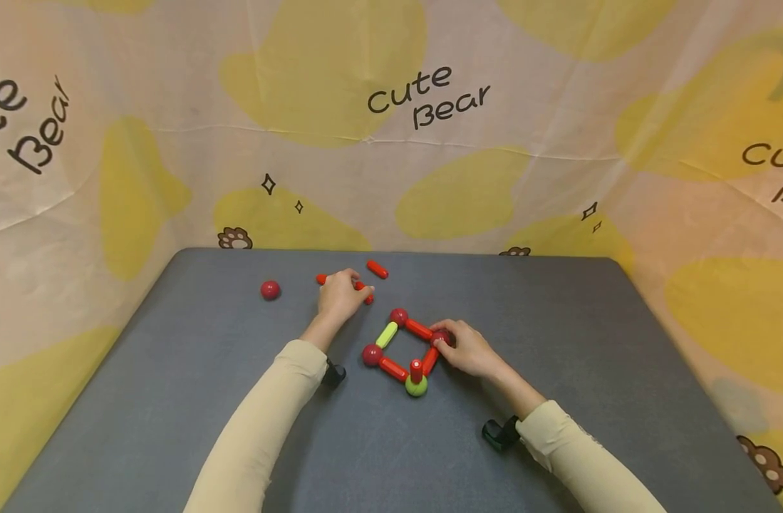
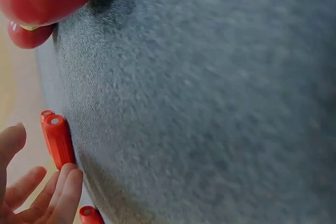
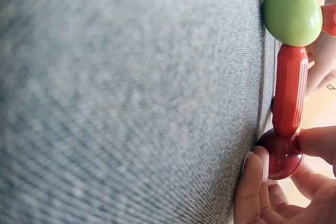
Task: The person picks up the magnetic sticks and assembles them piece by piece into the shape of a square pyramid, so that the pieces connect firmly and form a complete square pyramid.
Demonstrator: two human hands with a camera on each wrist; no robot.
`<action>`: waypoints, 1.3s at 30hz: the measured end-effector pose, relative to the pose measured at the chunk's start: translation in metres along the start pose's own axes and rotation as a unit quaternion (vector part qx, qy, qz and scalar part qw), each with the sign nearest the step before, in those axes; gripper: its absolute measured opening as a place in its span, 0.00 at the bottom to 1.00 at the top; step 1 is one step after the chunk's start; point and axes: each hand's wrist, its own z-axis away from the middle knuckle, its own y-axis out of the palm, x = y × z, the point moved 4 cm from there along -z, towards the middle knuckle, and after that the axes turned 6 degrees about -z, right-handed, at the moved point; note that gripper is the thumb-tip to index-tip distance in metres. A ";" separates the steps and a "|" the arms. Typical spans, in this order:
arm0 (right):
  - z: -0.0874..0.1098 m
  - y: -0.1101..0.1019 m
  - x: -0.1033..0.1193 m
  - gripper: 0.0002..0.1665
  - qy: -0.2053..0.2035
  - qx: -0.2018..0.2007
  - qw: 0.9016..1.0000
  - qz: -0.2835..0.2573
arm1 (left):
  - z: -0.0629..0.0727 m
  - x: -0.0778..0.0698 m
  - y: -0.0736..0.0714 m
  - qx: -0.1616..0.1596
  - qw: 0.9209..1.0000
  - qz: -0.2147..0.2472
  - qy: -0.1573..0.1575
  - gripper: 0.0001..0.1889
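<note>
A square of magnetic rods and balls lies on the table. Its corners are a red ball (image 1: pixel 399 316), another red ball (image 1: pixel 372 355), a green ball (image 1: pixel 416 385) and the red ball (image 1: pixel 439 338) that my right hand (image 1: pixel 469 349) pinches between thumb and fingers. One side is a yellow-green rod (image 1: pixel 387 334); the other sides are red. A short red rod (image 1: pixel 416 370) stands up from the green ball. My left hand (image 1: pixel 340 295) reaches over loose red rods (image 1: pixel 365 292). In the left wrist view its fingertips (image 2: pixel 73 174) are at a red rod (image 2: pixel 59 140), thumb apart.
Beyond the left hand lies a separate red rod (image 1: pixel 377 268). A single red ball (image 1: pixel 270 289) sits to the left. The grey table (image 1: pixel 558 320) meets a printed cloth backdrop (image 1: pixel 327 164) at the back and sides.
</note>
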 end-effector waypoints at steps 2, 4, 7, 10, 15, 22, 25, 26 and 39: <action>0.000 0.000 -0.001 0.16 -0.001 -0.002 1.000 -0.001 | -0.002 -0.002 0.002 0.003 1.000 -0.009 -0.003 0.22; 0.000 -0.001 -0.001 0.16 -0.001 -0.002 1.000 -0.002 | -0.003 -0.004 0.004 0.006 1.000 -0.017 -0.005 0.22; 0.000 -0.001 -0.002 0.16 -0.003 -0.003 1.000 0.000 | -0.004 -0.006 0.006 0.013 0.999 -0.028 -0.008 0.22; 0.000 -0.001 -0.002 0.16 -0.001 -0.002 1.000 0.000 | -0.004 -0.007 0.008 0.021 0.999 -0.035 -0.009 0.22; 0.000 0.000 -0.002 0.16 0.005 -0.001 1.000 -0.001 | -0.005 -0.007 0.011 0.028 0.999 -0.037 0.002 0.20; 0.000 0.000 -0.002 0.16 0.003 -0.002 1.000 -0.003 | -0.005 -0.006 0.014 0.045 0.998 -0.030 0.025 0.14; 0.000 0.000 -0.002 0.16 0.004 -0.003 1.000 -0.003 | -0.005 -0.005 0.015 0.053 0.997 -0.031 0.035 0.13; 0.001 0.000 -0.002 0.16 0.004 -0.004 1.000 -0.002 | -0.004 -0.005 0.015 0.056 0.997 -0.031 0.040 0.14; 0.001 0.001 -0.001 0.16 0.004 -0.010 1.000 -0.001 | 0.002 -0.006 0.011 0.089 0.990 0.022 0.103 0.15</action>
